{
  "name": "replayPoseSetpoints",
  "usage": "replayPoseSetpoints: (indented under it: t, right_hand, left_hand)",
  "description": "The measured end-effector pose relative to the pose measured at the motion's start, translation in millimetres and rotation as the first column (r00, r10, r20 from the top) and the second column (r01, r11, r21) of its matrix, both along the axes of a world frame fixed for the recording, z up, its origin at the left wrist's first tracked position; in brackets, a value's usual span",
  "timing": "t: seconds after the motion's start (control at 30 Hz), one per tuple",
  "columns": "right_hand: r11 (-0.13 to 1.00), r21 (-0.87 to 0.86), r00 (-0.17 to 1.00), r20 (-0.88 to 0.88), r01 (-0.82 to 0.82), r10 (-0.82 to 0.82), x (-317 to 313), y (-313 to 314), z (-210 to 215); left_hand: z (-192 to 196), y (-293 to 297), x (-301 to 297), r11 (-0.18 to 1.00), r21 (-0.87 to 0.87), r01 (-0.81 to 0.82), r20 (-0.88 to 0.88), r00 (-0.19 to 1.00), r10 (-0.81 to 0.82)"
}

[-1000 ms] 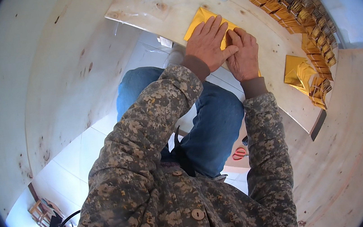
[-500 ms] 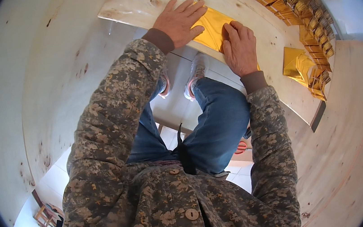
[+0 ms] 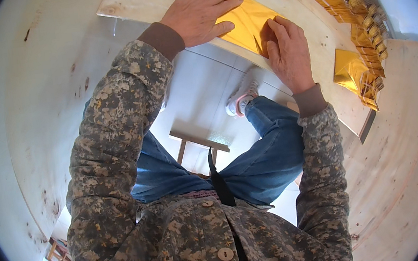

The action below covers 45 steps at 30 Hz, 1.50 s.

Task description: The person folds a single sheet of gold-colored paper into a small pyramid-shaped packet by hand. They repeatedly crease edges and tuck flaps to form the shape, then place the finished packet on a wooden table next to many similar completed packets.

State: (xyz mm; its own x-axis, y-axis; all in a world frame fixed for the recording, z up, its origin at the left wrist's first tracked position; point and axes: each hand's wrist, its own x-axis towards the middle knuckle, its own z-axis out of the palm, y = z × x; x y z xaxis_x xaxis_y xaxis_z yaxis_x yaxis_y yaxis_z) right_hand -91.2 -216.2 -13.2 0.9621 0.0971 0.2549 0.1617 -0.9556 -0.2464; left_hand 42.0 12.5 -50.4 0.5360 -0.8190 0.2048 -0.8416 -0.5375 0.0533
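A shiny gold foil sheet [image 3: 248, 22] lies on the wooden board [image 3: 139, 4] in front of me. My left hand [image 3: 200, 12] rests flat with fingers spread, its fingertips and thumb over the sheet's left end. At the other end my right hand [image 3: 291, 52] has its fingers bent and its thumb drawn in, closed on the sheet's right edge. Its palm side and the exact grip are partly hidden. To the right lies a loose gold foil piece [image 3: 348, 69], beside a long row of folded gold foil pieces [image 3: 331, 3].
Pale wooden panels [image 3: 399, 149] curve around both sides. Below the board are my legs in blue jeans [image 3: 269, 154] and a wooden stool bar [image 3: 200, 141]. A dark strap [image 3: 219, 181] hangs at my waist. A wooden chair [image 3: 59, 256] stands at lower left.
My hands are slightly farther apart, still at the two ends of the foil sheet. My knees have spread and the feet shifted, baring the wooden bar. The red-handled scissors are out of sight.
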Motion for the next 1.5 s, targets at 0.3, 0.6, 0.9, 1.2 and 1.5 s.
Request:
replayPoseSetpoints:
  t: [0.3,0.6,0.9,1.2,1.5]
  right_hand:
    - [0.981,0.078,0.982,0.061,0.175,-0.180,-1,27,-17]
    - [0.991,0.040,0.991,0.004,0.131,-0.131,-8,25,-15]
    - [0.969,0.243,0.990,0.123,0.042,-0.073,-10,23,-19]
    - [0.890,0.455,0.999,0.054,-0.019,-0.006,-12,21,-16]
    - [0.849,0.526,0.999,0.005,-0.048,0.054,-13,22,-13]
  left_hand:
    - [11,8,12,0.976,-0.173,0.136,-0.013,0.990,-0.141]
    - [32,5,9,0.943,-0.285,0.170,-0.193,0.954,-0.230]
    - [22,22,8,0.964,-0.215,0.155,-0.160,0.969,-0.191]
    - [22,26,9,0.948,-0.257,0.190,-0.167,0.957,-0.237]
    - [4,28,13,0.840,-0.427,0.335,-0.128,0.897,-0.423]
